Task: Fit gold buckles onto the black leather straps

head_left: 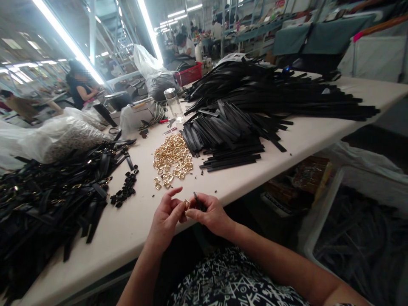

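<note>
At the table's near edge my two hands meet. Thumb and fingers of my left hand (pixel 168 216) pinch a small gold buckle (pixel 187 205), its index finger sticking out. My right hand (pixel 212 213) is closed around a black strap (pixel 196 197), whose end pokes up between the fingers; most of it is hidden. The thumb of that hand touches or nearly touches the buckle. Just beyond lies a heap of gold buckles (pixel 174 155). Cut black straps (pixel 219 131) are stacked to its right, and small black loops (pixel 126 189) sit to its left.
Finished-looking straps with gold buckles (pixel 79 182) cover the table's left side. Long black strips (pixel 264 91) lie at the back, near a glass bottle (pixel 174 106) and a red basket (pixel 189 74). A bin of dark strips (pixel 360 238) stands at lower right. Other people work farther off.
</note>
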Demonstrator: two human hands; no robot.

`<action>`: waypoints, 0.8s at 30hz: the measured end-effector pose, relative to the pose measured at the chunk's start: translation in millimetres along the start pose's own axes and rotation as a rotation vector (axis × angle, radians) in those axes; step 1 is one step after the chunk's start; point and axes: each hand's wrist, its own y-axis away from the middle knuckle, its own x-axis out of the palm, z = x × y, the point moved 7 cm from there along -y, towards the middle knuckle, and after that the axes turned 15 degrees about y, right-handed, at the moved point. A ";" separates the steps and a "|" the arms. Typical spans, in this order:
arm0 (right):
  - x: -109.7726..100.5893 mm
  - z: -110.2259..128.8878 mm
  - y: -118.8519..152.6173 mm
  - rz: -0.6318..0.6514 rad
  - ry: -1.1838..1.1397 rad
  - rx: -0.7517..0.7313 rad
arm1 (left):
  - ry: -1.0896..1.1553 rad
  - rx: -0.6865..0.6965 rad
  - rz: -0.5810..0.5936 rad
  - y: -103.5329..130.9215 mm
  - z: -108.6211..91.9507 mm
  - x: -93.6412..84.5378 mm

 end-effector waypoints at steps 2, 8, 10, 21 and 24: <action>-1.7 -5.0 0.2 -0.006 0.021 0.033 | -0.064 0.026 -0.001 0.4 2.1 -1.7; -3.8 -20.9 6.0 0.050 0.063 0.097 | -0.362 0.158 -0.071 2.4 -2.0 -11.5; -6.3 -23.9 7.8 0.053 0.064 0.099 | -0.383 0.176 -0.071 1.5 -4.9 -12.3; -4.3 -19.5 12.6 0.103 0.167 0.094 | -0.345 0.224 -0.075 5.9 -16.9 -8.0; 4.1 -16.2 17.5 0.165 0.089 0.088 | -0.327 0.244 -0.129 3.4 -13.1 -11.3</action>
